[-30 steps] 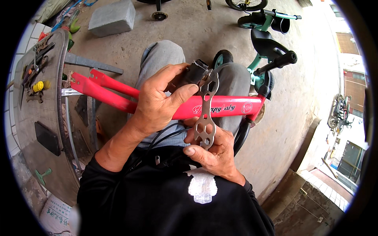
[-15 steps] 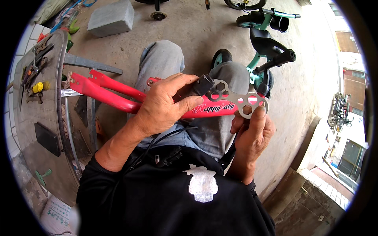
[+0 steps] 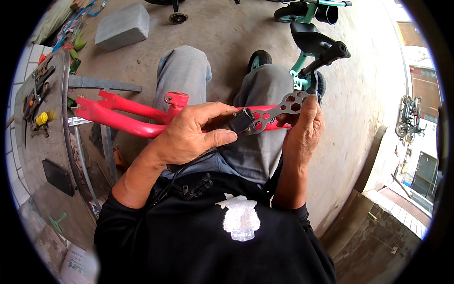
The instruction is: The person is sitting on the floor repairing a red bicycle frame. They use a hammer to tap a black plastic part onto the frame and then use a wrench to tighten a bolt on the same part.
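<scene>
My left hand (image 3: 188,128) is closed around a black block-shaped part (image 3: 242,120), thumb below and fingers above; its exact kind is unclear. A flat grey multi-hole hex wrench (image 3: 289,105) runs from that part up to the right, its near end against the block. My right hand (image 3: 305,132) pinches the wrench's far end, thumb on top. Behind both hands a red bicycle frame (image 3: 124,124) lies across my lap, its forked end at the left. The left hand hides part of the frame's middle.
At the left stands a worn table (image 3: 35,156) with hand tools (image 3: 38,92), a yellow cap-like piece (image 3: 41,118) and a black flat case (image 3: 58,177). Beyond my knees are a grey block (image 3: 122,27) and a mint-green child's bike (image 3: 302,61).
The wrench has swung so its right end points higher, and my right hand has risen with it. My left hand still grips the black part. The view has shifted slightly.
</scene>
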Demonstrator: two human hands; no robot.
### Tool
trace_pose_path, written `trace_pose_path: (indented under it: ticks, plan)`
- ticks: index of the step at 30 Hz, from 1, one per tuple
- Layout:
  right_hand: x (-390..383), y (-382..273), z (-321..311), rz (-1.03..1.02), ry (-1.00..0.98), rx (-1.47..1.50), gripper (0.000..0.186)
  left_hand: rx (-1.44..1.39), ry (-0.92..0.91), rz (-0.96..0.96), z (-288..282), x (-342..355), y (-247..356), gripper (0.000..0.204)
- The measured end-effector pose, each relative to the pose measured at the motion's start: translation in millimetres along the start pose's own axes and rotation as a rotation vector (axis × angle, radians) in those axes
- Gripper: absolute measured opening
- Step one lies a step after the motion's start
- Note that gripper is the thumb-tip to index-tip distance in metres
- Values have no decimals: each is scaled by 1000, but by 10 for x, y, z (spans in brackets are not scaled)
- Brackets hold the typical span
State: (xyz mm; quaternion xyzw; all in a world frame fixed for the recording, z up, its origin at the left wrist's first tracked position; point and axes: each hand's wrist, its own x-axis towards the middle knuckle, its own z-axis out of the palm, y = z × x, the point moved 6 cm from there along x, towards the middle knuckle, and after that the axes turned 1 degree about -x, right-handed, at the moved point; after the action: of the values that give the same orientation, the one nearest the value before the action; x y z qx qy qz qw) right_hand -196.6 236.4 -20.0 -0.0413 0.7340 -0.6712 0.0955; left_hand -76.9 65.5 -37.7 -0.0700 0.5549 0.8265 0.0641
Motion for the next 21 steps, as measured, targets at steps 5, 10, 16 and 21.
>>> trace_pose_path:
  ticks: [5, 10, 16, 21]
  plan:
    - [87, 70, 143, 60, -48, 63, 45, -56, -66, 50, -2, -48, 23, 49]
    - [-56, 171, 300, 178, -207, 22, 49, -201, -38, 23, -25, -112, 61, 57]
    - [-360, 237, 616, 230, -401, -43, 48, -256, 83, 93, -141, -105, 247, 67]
    - [-619, 376, 778, 275, -575, -3, 50, -263, 123, 184, -193, -113, 345, 42]
